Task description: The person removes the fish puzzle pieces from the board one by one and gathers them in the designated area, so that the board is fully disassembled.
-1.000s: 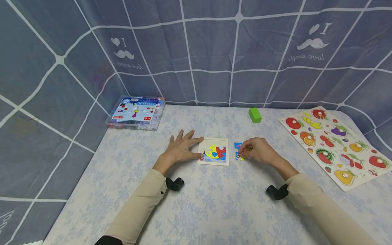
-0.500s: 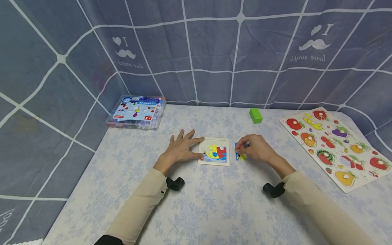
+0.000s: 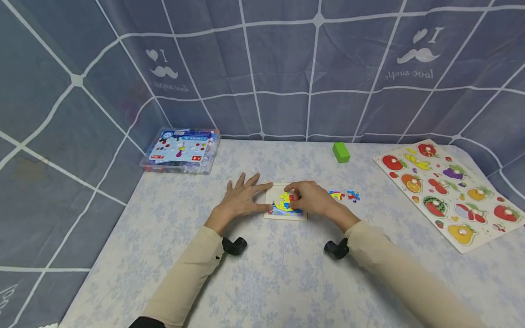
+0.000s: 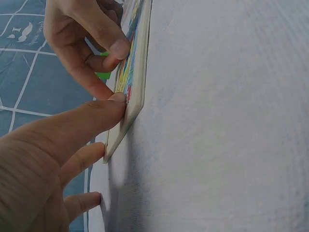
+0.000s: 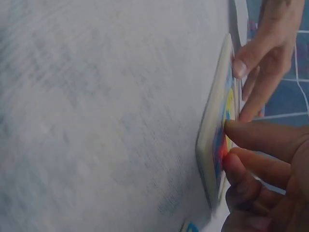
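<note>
A small square wooden tray puzzle (image 3: 275, 189) with a light frame lies flat on the table. Its lower part shows a yellow, red and blue picture; bare wood shows at the top. My left hand (image 3: 243, 199) lies with fingers spread, thumb and index finger touching the tray's left side. Over the tray's right part, my right hand (image 3: 313, 198) has thumb and fingertips pinched together at a puzzle piece (image 5: 223, 147), mostly hidden by the fingers. Two loose puzzle pieces, one yellow and red (image 3: 337, 195), one mostly blue (image 3: 353, 196), lie to the right.
A fruit peg board (image 3: 445, 228) lies at the right. Near the back edge sits a green block (image 3: 341, 152). At the back left is a clear plastic box (image 3: 180, 152) with a printed sheet. A grey-blue patterned cloth (image 3: 283, 68) hangs behind the table.
My right hand has moved left from beside the tray to over its right part. Two loose pieces now show where that hand was. My left hand has stayed in place.
</note>
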{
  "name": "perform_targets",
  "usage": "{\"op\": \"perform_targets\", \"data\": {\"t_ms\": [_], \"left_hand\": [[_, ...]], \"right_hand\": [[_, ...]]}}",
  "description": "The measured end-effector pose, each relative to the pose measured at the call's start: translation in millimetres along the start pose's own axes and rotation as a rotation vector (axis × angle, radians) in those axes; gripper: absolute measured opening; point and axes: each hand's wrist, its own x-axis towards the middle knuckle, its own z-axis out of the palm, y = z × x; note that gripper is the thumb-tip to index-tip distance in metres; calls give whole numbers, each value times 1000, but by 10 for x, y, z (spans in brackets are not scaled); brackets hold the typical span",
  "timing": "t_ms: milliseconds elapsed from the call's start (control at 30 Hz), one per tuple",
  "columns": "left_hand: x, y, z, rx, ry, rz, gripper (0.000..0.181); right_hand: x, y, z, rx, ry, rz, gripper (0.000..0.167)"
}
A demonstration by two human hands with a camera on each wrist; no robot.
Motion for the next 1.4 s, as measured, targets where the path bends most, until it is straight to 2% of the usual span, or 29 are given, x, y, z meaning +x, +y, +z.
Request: {"op": "perform_targets", "data": {"t_ms": [267,600,900,1100,1267,1400], "left_hand": [[-1,8,-21,1,-1,2,75],[-16,10,-10,0,-2,-1,76],[-6,11,-11,5,1,0,76],[-1,11,-14,5,-3,0,76],[-6,10,-12,1,-1,1,76],[-8,11,-11,0,-3,0,76]], "right_hand": [[18,-38,41,6,17,47,39],[24,-61,48,4,30,44,38],[-8,-70,48,10,89,27,40],[-19,-80,61,17,108,15,33],[-32,-71,55,77,134,-10,27],[-55,-43,40,167,146,-19,25]]}}
